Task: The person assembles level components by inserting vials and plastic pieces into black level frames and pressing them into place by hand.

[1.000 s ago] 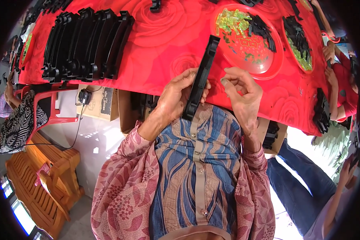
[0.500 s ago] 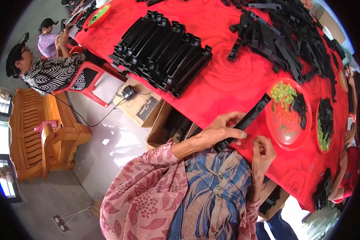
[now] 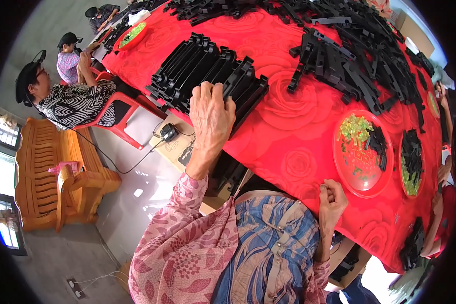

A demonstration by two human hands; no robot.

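Note:
My left hand (image 3: 211,119) reaches over the near side of a row of black plastic strips (image 3: 202,66), which stand packed side by side on the red tablecloth. Its fingers are bent down around one strip at the row's near edge; the fingertips are partly hidden behind the knuckles. My right hand (image 3: 332,201) rests at the table's near edge, its fingers curled and pinched together. Whether a small piece is between them cannot be made out. Just beyond it lies a red plate (image 3: 364,178) with yellow-green bits and short black pieces.
A big heap of black strips (image 3: 359,61) covers the far right. Beside the plate stands a second dish (image 3: 410,162) of black pieces. Co-workers sit along the left, one on a red chair (image 3: 124,114). An open carton (image 3: 228,175) stands below the table edge.
My left hand has carried a black strip from in front of me up and left to the row. My right hand has hardly moved. The view has shifted slightly.

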